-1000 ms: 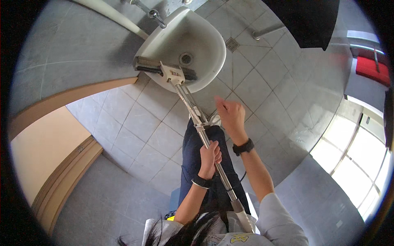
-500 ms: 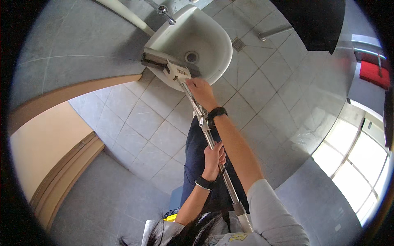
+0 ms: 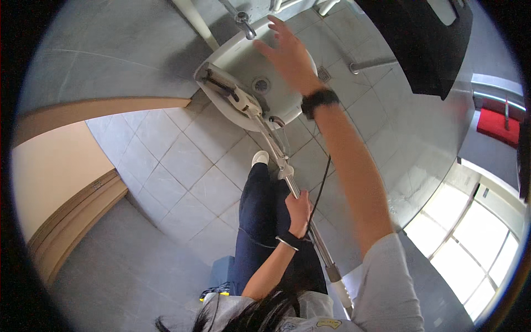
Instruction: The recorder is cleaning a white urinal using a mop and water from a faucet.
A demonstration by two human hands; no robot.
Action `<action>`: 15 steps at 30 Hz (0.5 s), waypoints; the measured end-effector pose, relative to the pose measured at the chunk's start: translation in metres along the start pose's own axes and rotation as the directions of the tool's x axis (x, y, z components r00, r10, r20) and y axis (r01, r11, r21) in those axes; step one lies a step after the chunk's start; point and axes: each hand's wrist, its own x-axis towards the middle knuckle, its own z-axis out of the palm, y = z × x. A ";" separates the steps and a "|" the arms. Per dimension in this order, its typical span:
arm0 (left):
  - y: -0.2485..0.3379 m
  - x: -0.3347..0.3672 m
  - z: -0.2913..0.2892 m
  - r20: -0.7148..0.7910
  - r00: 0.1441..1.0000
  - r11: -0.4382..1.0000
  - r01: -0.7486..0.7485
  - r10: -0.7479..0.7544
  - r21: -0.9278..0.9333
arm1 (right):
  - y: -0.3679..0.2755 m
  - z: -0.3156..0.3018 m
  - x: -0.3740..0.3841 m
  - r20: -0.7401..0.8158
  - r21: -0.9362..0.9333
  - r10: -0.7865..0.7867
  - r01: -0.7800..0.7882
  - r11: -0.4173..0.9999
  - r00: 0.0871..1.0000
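Note:
My left hand (image 3: 299, 211) is wrapped round the metal pole of a mop (image 3: 321, 243), which slants from my right side up to the sink. The mop's head (image 3: 222, 88) rests in the left part of the white washbasin (image 3: 303, 50). Over the basin, my right hand (image 3: 289, 58) is off the mop, with its fingers spread and slightly blurred. Its fingertips are close to the chrome tap (image 3: 243, 25), with a small gap showing. A bent lever (image 3: 276, 120) stands out from the mop's shaft near the basin's front rim.
Grey tiles cover the floor (image 3: 188, 160). A wooden door frame (image 3: 110, 105) is on the left. A dark panel (image 3: 426, 44) hangs at the upper right, near a metal pipe (image 3: 376, 65). A red cloth (image 3: 498, 126) and a bright window (image 3: 470, 238) are further right.
My right hand has let go of the mop's shaft and moved up toward the tap, opening its fingers. My left hand keeps its grip; the mop head has shifted slightly within the basin.

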 end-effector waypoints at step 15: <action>-0.015 0.011 0.002 -0.052 0.999 0.998 -0.014 0.017 0.053 | 0.043 -0.008 0.025 0.143 -0.025 -0.140 0.145 0.989 0.980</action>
